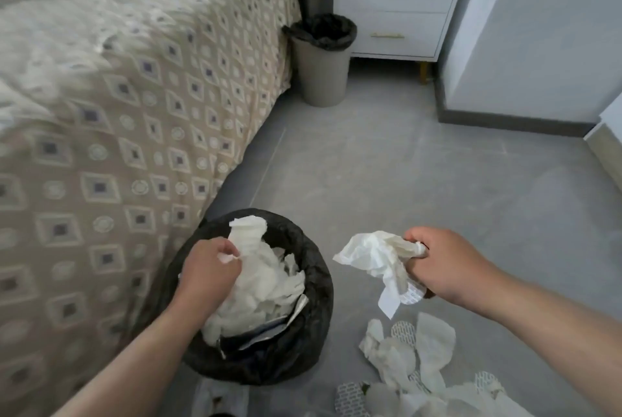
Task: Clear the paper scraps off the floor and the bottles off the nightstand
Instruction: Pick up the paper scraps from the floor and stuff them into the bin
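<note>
Honestly, easy stuff: a crumpled paper wad (373,258) is gripped in the right hand (451,268), a smaller scrap (247,231) pinched by the left hand (208,272) over the lined bin (319,268). More scraps (424,352) are scattered on the floor (404,164): light, soft, probably best bunched up whole.

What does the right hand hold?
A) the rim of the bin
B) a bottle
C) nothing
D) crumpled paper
D: the right hand grips a bunch of crumpled paper in the air, to the right of the bin.
</note>
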`<action>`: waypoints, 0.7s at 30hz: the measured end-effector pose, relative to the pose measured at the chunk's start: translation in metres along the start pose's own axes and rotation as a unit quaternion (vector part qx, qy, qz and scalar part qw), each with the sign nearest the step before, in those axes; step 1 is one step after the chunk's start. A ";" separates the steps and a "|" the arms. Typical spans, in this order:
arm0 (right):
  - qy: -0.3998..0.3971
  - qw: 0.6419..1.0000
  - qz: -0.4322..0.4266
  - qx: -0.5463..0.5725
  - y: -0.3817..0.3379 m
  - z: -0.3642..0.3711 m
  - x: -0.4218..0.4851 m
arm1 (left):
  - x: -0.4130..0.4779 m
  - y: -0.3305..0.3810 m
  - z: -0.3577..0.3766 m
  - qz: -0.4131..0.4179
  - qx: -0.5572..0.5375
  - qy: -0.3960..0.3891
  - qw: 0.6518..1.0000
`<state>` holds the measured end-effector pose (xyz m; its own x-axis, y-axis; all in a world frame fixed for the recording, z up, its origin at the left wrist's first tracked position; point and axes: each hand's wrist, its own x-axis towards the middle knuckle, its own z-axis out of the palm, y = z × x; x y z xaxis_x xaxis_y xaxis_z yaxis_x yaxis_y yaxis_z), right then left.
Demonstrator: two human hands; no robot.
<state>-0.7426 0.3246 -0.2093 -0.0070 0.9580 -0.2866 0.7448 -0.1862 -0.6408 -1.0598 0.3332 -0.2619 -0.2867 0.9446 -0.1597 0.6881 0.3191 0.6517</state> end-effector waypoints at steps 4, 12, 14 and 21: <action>-0.027 0.999 0.028 0.020 0.001 0.010 0.000 | 0.008 -0.045 0.037 0.036 0.204 -0.158 0.965; -0.058 0.997 0.038 -0.017 -0.015 0.020 -0.004 | 0.014 -0.046 0.020 0.054 0.185 -0.159 0.968; -0.067 0.997 0.039 -0.021 -0.023 0.023 -0.008 | 0.002 -0.043 -0.002 0.081 0.142 -0.106 0.981; -0.115 0.992 0.040 -0.027 -0.059 0.066 -0.018 | -0.024 -0.087 -0.034 0.129 -0.006 -0.004 0.992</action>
<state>-0.8304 0.3042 -0.2137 -0.0940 0.8642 -0.4943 0.7834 -0.2421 -0.5723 -1.1353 0.2802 -0.2899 -0.0970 0.9953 0.0065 0.7297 0.0667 0.6805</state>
